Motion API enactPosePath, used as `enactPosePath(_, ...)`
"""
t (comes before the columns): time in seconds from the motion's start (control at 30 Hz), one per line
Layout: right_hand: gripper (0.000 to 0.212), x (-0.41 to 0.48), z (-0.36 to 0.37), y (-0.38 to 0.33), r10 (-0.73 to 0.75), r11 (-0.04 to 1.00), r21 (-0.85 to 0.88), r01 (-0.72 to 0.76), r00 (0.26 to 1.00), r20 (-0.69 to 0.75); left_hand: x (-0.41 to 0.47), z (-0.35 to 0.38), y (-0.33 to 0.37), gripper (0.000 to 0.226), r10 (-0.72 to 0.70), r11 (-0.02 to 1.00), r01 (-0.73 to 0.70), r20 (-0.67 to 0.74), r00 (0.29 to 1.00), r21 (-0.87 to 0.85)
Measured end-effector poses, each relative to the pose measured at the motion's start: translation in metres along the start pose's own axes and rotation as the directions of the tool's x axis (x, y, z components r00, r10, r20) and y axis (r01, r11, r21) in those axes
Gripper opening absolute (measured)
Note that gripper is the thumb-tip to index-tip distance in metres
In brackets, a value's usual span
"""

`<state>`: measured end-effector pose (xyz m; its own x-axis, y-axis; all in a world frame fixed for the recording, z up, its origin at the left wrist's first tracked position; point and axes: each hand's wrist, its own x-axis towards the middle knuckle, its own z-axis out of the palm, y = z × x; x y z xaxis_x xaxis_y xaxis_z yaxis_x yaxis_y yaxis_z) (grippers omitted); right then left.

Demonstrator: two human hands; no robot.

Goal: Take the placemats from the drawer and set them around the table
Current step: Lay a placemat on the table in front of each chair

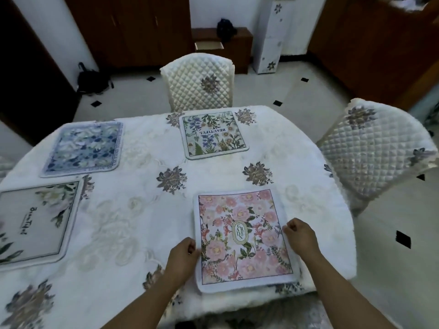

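Observation:
A pink floral placemat (242,238) lies flat near the table's front edge. My left hand (183,254) pinches its left border and my right hand (300,236) pinches its right border. Three more placemats lie on the white floral tablecloth (133,210): a blue floral placemat (83,148) at the far left, a green and white placemat with lettering (213,134) at the far middle, and a pale placemat with white flowers (35,224) at the left edge.
A quilted white chair (199,81) stands at the far side and another quilted chair (373,148) at the right. Beyond are a low wooden cabinet with an open drawer (209,46), a tall white unit (268,43) and a tiled floor.

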<state>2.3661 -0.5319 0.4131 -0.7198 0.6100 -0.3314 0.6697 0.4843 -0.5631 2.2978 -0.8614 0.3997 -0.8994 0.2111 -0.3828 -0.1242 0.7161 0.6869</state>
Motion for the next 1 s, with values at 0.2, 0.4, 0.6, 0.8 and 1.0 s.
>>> enactPosePath(0.2, 0.020, 0.010, 0.029, 0.048, 0.005, 0.999, -0.039, 0.001, 0.991, 0.136, -0.014, 0.046, -0.002, 0.008, -0.130, 0.982, 0.154, -0.201, 0.971, 0.107)
enactPosePath(0.4, 0.044, -0.031, 0.059, 0.052, -0.543, 0.805, -0.298, 0.512, 0.839, -0.026, -0.042, 0.099, 0.003, 0.041, 0.116, 0.915, 0.015, -0.298, 0.947, 0.403)
enactPosePath(0.6, 0.062, -0.063, 0.126, 0.049, -0.699, 0.531, -0.289, 0.796, 0.605, 0.381, -0.047, 0.159, 0.006, 0.053, 0.221, 0.867, -0.170, -0.056, 0.974, 0.469)
enactPosePath(0.8, 0.066, -0.031, 0.085, 0.102, -0.652, 0.533, -0.358, 0.767, 0.642, 0.403, -0.050, 0.131, -0.047, 0.062, 0.246, 0.763, -0.188, -0.009, 0.969, 0.619)
enactPosePath(1.0, 0.065, -0.005, 0.054, 0.103, -0.572, 0.602, -0.375, 0.705, 0.708, 0.413, -0.050, 0.108, -0.057, 0.063, 0.117, 0.820, -0.040, -0.100, 0.988, 0.571)
